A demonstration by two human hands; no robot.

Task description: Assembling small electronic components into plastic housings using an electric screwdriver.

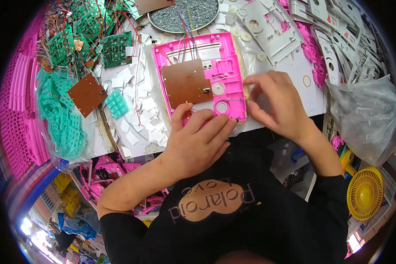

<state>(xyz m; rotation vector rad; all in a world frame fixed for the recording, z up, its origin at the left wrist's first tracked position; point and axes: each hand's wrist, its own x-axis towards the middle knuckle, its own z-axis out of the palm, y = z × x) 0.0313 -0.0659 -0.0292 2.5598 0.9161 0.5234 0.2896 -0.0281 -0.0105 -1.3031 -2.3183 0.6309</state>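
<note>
Pressing down with our left hand [198,141], fingers flat and together, we are steadying the near edge of the bright pink rectangular plastic housing [198,75], which is lying open-side up in the middle of the white worktop [295,70] with a brown square circuit board [185,82] seated in it. Our right hand [275,103] is working at the housing's near right corner, fingertips pinched together on what looks like a thin wire or pin [237,100] beside the round white-rimmed socket [221,107]; we cannot tell exactly what it is. We are judging that the pinched piece is so fine that it could slip or bend if we are pushing at an angle. The bundle of thin coloured wires [187,37] running off the far edge could be tugged loose if the housing is sliding. Loose white paper scraps [138,110] to the left could also be creeping under the housing and tilting it.
</note>
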